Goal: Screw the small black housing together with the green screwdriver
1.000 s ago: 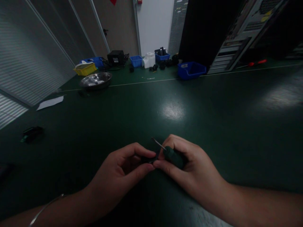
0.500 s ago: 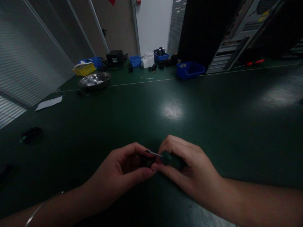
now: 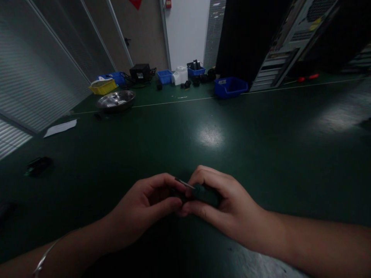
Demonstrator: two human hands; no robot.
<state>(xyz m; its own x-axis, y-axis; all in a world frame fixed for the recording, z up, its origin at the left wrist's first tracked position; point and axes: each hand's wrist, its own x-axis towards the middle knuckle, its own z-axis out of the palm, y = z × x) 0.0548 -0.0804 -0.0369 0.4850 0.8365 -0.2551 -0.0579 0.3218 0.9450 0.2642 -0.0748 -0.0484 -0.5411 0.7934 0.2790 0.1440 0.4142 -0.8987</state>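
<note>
Dark small part (image 3: 176, 193), too shadowed to identify further, sits between the two hands, low in the view and just above the green tabletop (image 3: 162, 139). The left hand (image 3: 145, 208) pinches it between thumb and fingertips. The right hand (image 3: 232, 197) is curled around a green-handled screwdriver (image 3: 206, 194), keeping the handle in the palm while its thumb and forefinger meet the left fingertips at the part's near end; whether they grip the part too, I cannot tell.

The screwdriver's thin shaft points up and to the left, its tip lying over or just beside the left forefinger, apparently not seated in the part. From that I judge the work to be midway, at a stage of handling with the fingers rather than turning the driver. The part is in hand and the tool is ready; no screw can be made out, so what is fastened or loose remains unclear. Neither piece is set down. Farther left on the tabletop lies a dark object (image 3: 38, 165), well apart from both hands.
</note>
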